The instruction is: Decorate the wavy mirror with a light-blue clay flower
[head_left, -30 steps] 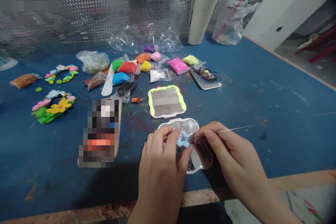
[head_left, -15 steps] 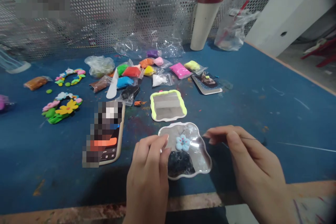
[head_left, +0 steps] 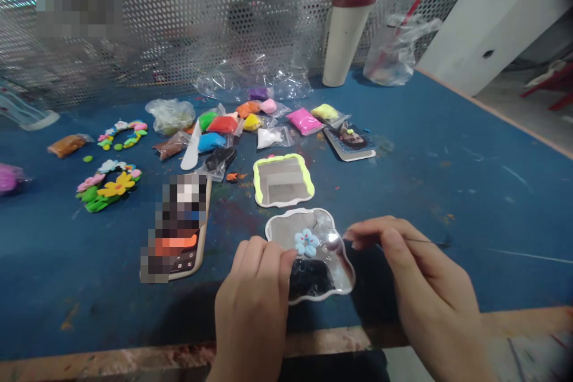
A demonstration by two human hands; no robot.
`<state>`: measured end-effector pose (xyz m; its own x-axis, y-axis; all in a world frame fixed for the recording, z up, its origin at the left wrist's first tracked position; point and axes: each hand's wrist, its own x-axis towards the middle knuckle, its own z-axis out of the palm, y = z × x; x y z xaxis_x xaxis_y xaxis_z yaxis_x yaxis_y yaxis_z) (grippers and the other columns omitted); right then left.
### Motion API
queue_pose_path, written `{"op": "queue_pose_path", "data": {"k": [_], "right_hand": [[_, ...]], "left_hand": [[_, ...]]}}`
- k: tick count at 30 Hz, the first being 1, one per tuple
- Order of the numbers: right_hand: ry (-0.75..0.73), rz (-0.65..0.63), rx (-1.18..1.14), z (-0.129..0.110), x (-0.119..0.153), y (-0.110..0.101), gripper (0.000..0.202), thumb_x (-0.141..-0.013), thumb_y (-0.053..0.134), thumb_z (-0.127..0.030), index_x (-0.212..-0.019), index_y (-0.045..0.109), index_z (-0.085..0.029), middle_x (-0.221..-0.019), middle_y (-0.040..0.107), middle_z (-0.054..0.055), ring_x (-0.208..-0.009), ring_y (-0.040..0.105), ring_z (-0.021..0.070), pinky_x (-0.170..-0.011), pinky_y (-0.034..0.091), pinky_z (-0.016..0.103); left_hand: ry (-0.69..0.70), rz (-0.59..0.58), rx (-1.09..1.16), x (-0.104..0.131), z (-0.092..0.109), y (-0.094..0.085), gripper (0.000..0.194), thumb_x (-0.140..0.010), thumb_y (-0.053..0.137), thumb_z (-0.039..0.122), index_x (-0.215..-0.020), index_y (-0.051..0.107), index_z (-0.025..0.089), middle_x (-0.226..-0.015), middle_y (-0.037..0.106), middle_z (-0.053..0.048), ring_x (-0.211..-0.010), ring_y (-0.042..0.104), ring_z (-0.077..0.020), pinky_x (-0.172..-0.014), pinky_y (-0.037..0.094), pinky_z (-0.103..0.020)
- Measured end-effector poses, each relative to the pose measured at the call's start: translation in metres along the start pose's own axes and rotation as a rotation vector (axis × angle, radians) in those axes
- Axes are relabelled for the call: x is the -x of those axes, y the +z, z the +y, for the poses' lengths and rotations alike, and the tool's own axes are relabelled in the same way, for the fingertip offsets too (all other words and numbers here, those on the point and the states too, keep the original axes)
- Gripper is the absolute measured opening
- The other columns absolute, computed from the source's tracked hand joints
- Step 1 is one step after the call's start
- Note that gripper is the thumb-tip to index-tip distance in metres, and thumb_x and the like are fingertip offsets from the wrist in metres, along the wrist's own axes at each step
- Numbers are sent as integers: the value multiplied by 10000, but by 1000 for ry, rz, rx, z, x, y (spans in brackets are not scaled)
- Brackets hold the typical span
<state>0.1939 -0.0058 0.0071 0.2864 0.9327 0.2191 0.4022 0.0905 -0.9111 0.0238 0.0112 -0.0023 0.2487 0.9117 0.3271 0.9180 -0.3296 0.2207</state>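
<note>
Head camera view: a blue, paint-stained tabletop (head_left: pixel 447 191) with a worn wooden front edge spreads before the person, backed by a perforated metal screen (head_left: pixel 170 30). To the right stand a pale wall (head_left: pixel 483 18) and, beyond it, part of a red plastic seat (head_left: pixel 553 85).

Near the front edge lies a white wavy-framed mirror (head_left: pixel 322 280), a light-blue five-petalled clay flower (head_left: pixel 307 243) on its glass. The left hand (head_left: pixel 253 298) covers the mirror's left side, fingers curled and thumb beside the flower; whether they pinch anything is hidden. The right hand (head_left: pixel 425 280), just right of the mirror, grasps a thin needle-like tool (head_left: pixel 425 242) between thumb and fingers.

Directly behind is a mirror edged in neon-yellow clay (head_left: pixel 284 179), and behind that, bags of coloured clay (head_left: pixel 224 125) crowd the middle. A beige-cased phone (head_left: pixel 176 230) lies left of the left hand, with two flower-decorated clay rings (head_left: pixel 117 185) farther left. A cream tumbler with a dark-red lid (head_left: pixel 347 39) and a clear plastic bag with a red straw (head_left: pixel 394 59) occupy the back.
</note>
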Motion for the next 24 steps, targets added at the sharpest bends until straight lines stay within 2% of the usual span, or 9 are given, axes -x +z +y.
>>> {"op": "queue_pose_path", "data": {"k": [4,8,13,16,18,21,24], "right_hand": [[-15,10,-22,0,1,-1,248,-954,439,-285,-870,672,-305,-807,683,-27,-754,640,115,-650,512,197],[13,-3,-101,2,0,0,227,-963,431,-303,-952,658,-307,-808,703,-45,-718,647,85,-663,511,163],[58,-137,-181,0,0,-1,228,-958,437,-306,-881,651,-295,-754,688,-50,-686,635,82,-655,506,152],[68,-174,-170,-2,0,-3,230,-961,431,-308,-876,645,-307,-728,678,-60,-668,622,80,-645,495,151],[62,-171,-165,-2,0,-3,228,-964,426,-312,-884,639,-315,-735,677,-66,-676,619,78,-643,487,147],[55,-166,-162,-2,0,-2,227,-966,423,-314,-876,632,-313,-735,673,-66,-693,617,79,-647,482,147],[46,-172,-157,-1,0,0,227,-969,415,-310,-880,623,-310,-750,674,-63,-718,620,81,-663,483,148]], "left_hand": [[-88,13,151,5,-1,-2,340,-968,310,213,-679,489,219,-642,549,3,-603,540,-168,-542,381,-280],[-143,84,447,10,1,-5,204,-953,412,246,-768,495,233,-576,530,72,-502,514,-108,-517,379,-220],[-76,-42,632,1,6,-6,159,-917,470,187,-792,552,243,-685,626,60,-605,596,-103,-570,438,-204],[-115,-68,668,-3,7,-6,139,-907,494,175,-841,586,257,-721,652,67,-605,612,-91,-553,453,-187],[-139,-39,707,-2,8,-6,138,-901,514,168,-913,596,279,-767,677,76,-625,632,-83,-553,470,-170],[-140,50,747,2,7,-7,242,-891,537,136,-1049,603,307,-912,698,67,-771,661,-85,-662,503,-165],[-114,102,799,4,6,-8,270,-894,529,111,-1034,646,310,-963,686,58,-859,655,-96,-770,503,-191]]}}
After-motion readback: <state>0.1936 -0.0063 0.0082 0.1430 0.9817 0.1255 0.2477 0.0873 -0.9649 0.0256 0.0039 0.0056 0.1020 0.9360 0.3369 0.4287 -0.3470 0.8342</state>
